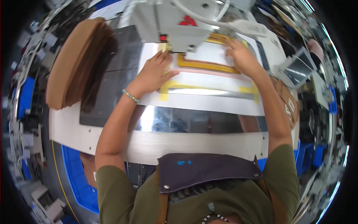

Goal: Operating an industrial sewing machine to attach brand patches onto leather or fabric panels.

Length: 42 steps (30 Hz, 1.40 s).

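Observation:
My left hand [158, 71] lies with fingers stretched out on a flat template [205, 78] of white sheet, pink strip and yellow tape, just left of a yellow rectangular frame [207, 66]. My right hand [240, 56] is at the frame's right end, fingers curled down; what they grip there is hidden. A grey machine head [175, 30] with a white cable hangs over the template, close to my left fingertips, and hides part of it. The template rests on a shiny metal plate [182, 119].
A thick stack of brown pieces [72, 59] stands left on the worktable [186, 145]. A tilted screen [296, 66] and more brown pieces [287, 100] are at right. Blue bins [80, 179] sit below the table. Other workstations line both sides.

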{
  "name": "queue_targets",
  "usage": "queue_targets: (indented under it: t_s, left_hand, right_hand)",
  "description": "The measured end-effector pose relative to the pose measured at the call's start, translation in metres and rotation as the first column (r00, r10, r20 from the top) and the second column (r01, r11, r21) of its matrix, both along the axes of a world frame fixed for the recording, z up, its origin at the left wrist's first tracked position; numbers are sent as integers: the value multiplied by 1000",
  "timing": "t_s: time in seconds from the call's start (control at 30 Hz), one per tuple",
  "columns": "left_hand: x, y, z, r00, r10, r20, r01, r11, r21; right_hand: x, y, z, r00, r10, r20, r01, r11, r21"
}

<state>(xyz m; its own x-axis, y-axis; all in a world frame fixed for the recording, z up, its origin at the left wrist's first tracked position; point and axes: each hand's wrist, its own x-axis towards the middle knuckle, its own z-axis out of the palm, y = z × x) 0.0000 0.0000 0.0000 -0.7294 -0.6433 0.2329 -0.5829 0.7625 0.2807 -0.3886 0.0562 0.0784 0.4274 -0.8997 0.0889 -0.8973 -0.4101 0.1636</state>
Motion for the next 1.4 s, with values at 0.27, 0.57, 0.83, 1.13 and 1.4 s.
queue_targets:
  t_s: [0.27,0.57,0.83,1.13,1.4]
  left_hand:
    - [164,-77,117,826,541,-157,-543,691,-477]
    - [238,-112,84,795,603,-66,-499,589,-635]
    - [314,-199,92,506,782,-364,-699,619,357]
    - [254,-149,136,823,396,-407,-545,750,-374]
    - [94,29,34,990,-83,118,106,972,-210]
  right_hand:
    - [3,63,-51,746,-12,666,93,992,-87]
    - [7,60,-50,729,33,683,130,974,-187]
    - [-9,54,-54,747,36,663,188,946,-264]
    - [-9,59,-57,731,54,681,210,931,-299]
    - [31,55,-53,806,223,549,51,897,-439]
